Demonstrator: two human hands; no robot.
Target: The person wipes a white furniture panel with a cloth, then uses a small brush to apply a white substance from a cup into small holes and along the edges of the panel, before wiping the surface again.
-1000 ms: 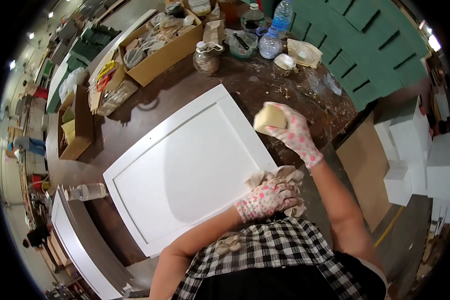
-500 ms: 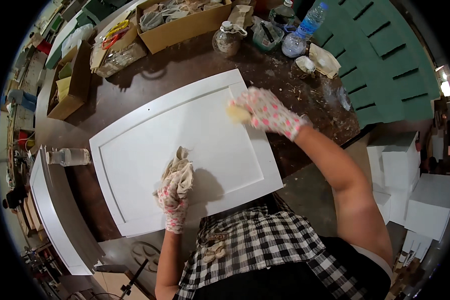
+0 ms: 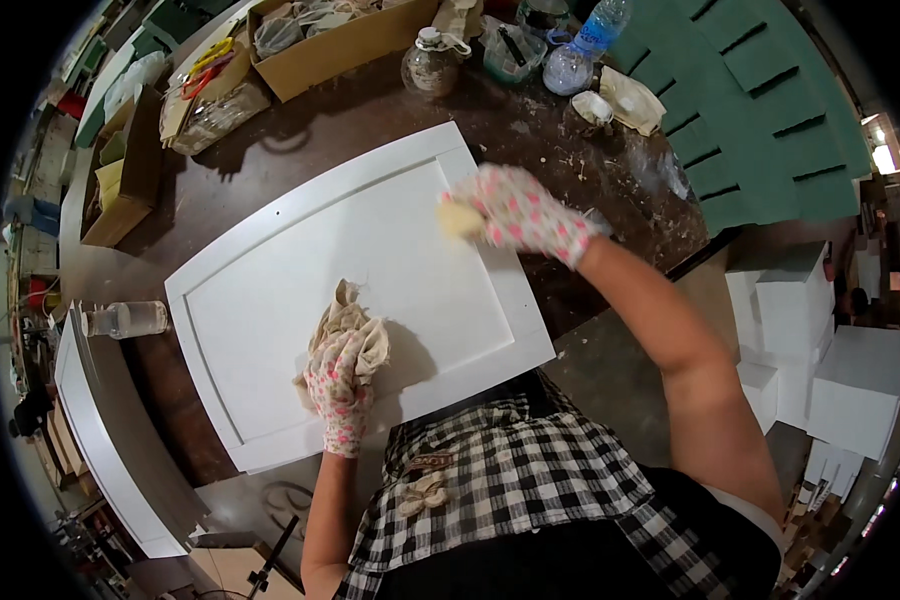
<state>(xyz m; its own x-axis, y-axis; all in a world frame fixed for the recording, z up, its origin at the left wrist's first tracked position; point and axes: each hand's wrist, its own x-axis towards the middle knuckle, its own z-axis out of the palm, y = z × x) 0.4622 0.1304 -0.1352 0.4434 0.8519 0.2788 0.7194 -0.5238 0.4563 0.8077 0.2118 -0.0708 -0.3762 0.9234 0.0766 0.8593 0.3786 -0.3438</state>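
Note:
A white panel door [image 3: 270,330] with a raised frame and one curved edge lies flat in front of me. My left hand [image 3: 338,395], in a floral glove, is closed around a crumpled beige rag [image 3: 348,330] over the panel's near part. On the far right, my right hand [image 3: 530,212], in a matching glove and slightly blurred, grips a pale yellow sanding pad [image 3: 459,220]. The pad rests along the inner edge of the door's right frame strip. Its underside is hidden.
The door lies on a dark brown worktable [image 3: 320,160]. Behind it stand a cardboard box [image 3: 345,55], a round jar [image 3: 430,65] and plastic bottles [image 3: 568,70]. A clear bottle [image 3: 130,319] lies at left, near stacked white panels [image 3: 95,430]. White boxes [image 3: 860,385] stand at right.
The whole scene has shifted slightly left and up in view. My right hand still holds the pad at the right frame strip; the left still grips the rag.

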